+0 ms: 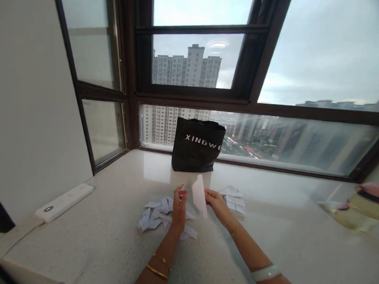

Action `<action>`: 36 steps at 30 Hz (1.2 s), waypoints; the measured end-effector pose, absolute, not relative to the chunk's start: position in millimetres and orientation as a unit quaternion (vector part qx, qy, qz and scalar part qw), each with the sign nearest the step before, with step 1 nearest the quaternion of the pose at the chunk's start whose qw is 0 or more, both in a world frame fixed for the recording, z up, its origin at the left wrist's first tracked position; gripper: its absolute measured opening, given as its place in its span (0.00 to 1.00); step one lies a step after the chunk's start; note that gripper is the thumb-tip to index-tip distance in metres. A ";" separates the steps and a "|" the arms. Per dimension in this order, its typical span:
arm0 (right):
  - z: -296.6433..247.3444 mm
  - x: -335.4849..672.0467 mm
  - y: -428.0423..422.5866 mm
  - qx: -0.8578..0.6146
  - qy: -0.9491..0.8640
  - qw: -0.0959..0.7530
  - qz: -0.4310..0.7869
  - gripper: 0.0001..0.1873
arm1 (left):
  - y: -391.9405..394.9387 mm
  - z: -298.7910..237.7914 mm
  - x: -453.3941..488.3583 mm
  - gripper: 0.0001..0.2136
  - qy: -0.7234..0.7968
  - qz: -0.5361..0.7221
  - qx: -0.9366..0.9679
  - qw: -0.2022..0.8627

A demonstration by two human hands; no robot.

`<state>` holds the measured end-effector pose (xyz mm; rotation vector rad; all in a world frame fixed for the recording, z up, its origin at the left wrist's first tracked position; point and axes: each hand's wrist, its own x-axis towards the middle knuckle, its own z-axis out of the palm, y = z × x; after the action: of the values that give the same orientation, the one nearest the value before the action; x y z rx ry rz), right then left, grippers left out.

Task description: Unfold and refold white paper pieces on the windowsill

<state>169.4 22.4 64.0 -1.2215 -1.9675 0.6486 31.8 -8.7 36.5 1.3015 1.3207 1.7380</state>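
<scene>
My right hand [214, 200] pinches the edge of a pale folded piece of paper [198, 195], which stands nearly upright above the counter. To the left of that paper, my left hand [180, 207] has its fingers bent and a little apart, with nothing visible in them. Beside and partly behind the left wrist lies a loose heap of folded white paper pieces [153, 214]. A neater stack of folded paper [234, 200] sits just beyond my right hand, partly covered by it.
A black bag [197, 146] with white lettering stands by the window at the back. On the left, a white power strip [66, 201] with a cable lies along the wall. A blurred yellowish container [362, 207] with a pink top is at the right edge of the pale counter [112, 246].
</scene>
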 end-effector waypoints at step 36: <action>41.1 184.9 -8.2 -0.411 -0.548 0.614 0.392 0.32 | -16.4 49.0 -18.9 0.13 0.627 0.270 0.729 0.036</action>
<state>184.9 -8.2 41.1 -0.9482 -1.2637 0.9037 -18.9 -16.4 49.0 2.2401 1.9265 0.8295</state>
